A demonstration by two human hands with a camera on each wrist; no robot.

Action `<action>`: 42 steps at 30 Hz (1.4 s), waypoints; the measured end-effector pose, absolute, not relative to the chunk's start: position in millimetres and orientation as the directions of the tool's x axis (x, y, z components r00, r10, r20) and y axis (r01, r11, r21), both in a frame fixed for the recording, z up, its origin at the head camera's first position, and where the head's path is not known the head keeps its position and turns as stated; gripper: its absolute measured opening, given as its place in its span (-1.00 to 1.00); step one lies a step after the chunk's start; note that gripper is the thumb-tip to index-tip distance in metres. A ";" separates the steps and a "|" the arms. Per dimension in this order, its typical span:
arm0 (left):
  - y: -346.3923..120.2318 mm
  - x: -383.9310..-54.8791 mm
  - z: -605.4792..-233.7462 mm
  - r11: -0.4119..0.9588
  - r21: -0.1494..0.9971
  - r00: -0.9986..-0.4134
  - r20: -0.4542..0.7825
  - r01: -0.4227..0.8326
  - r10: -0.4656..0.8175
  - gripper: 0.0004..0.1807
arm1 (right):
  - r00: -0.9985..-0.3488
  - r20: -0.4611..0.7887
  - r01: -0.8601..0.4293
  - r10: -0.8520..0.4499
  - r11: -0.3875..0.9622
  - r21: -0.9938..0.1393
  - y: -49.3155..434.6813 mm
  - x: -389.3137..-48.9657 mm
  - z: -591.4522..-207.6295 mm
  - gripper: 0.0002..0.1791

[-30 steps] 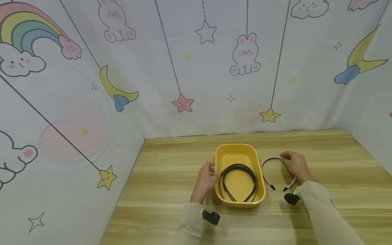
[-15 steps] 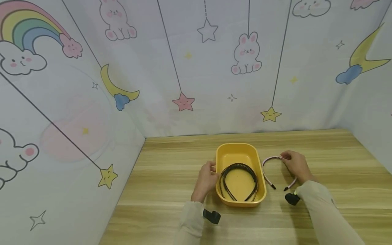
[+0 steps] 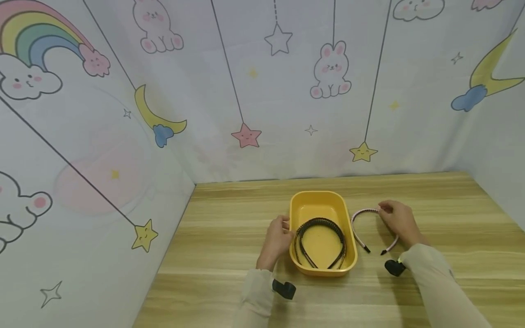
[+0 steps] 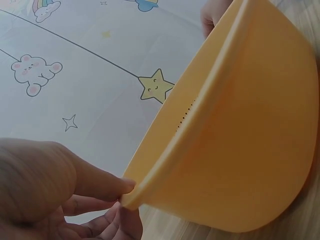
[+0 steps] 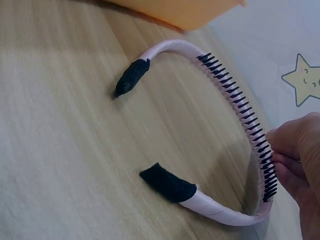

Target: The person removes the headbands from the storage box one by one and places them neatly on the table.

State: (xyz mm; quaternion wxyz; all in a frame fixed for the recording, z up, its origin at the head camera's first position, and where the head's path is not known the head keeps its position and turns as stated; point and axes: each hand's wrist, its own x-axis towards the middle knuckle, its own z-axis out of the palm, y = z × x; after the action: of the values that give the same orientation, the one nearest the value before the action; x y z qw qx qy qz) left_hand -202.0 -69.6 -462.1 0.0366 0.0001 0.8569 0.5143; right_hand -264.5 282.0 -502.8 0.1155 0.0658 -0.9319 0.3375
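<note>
**Currently held: one tray rim, one pink hairband**

Item 1. Left hand (image 3: 275,240): fingers (image 4: 107,186) are curled and closed on the left rim of the yellow tray (image 3: 297,206), thumb above and fingertips beneath the lip, as the left wrist view shows. The hand is set at the tray's 9 o'clock.

Item 2. Yellow tray: placed on the wooden table (image 3: 221,255), near its middle. A black hairband (image 3: 320,241) is laid inside it, ends turned toward 6 o'clock.

Item 3. Right hand (image 3: 399,221): the fingertips (image 5: 290,150) are pinched on the toothed arch of the pink hairband (image 5: 240,107); the remaining fingers are loosely curled.

Item 4. Pink hairband: found on the table at the tray's 3 o'clock, just beside its right wall, black-tipped ends toward 6 o'clock; black comb teeth are seen along the inner edge.

Item 5. Writing, brands, labels: nothing legible is seen on any listed item.
</note>
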 end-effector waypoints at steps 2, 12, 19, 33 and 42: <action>-69.3 -202.0 -461.5 0.473 0.880 -0.997 -0.066 -0.043 0.033 -0.55 | -0.959 0.282 -0.209 -0.034 0.756 -0.620 281.4 -263.3 -500.9 -0.70; -69.1 -200.7 -462.5 0.479 0.877 -0.997 -0.066 -0.043 0.031 -0.54 | -0.948 0.317 -0.221 0.009 0.701 -0.679 261.0 -253.4 -485.0 -0.68; -70.2 -202.5 -465.0 0.485 0.874 -0.998 -0.051 -0.026 0.038 -0.55 | -0.945 0.326 -0.236 0.009 0.672 -0.702 242.9 -249.2 -476.8 -0.67; -69.4 -202.4 -463.4 0.489 0.872 -0.998 -0.051 -0.027 0.036 -0.54 | -0.922 0.385 -0.323 -0.053 0.655 -0.683 213.8 -243.7 -456.4 -0.64; -70.2 -202.9 -464.5 0.483 0.875 -0.997 -0.055 -0.025 0.048 -0.53 | -0.945 0.297 -0.308 -0.133 0.661 -0.685 193.0 -242.1 -449.8 -0.59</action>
State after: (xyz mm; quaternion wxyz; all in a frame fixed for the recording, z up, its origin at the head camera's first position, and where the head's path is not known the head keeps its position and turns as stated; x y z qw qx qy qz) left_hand -202.9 -70.2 -464.5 0.0359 0.0066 0.8605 0.5082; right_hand -242.1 193.0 -449.8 0.1114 0.1219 -0.9044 0.3935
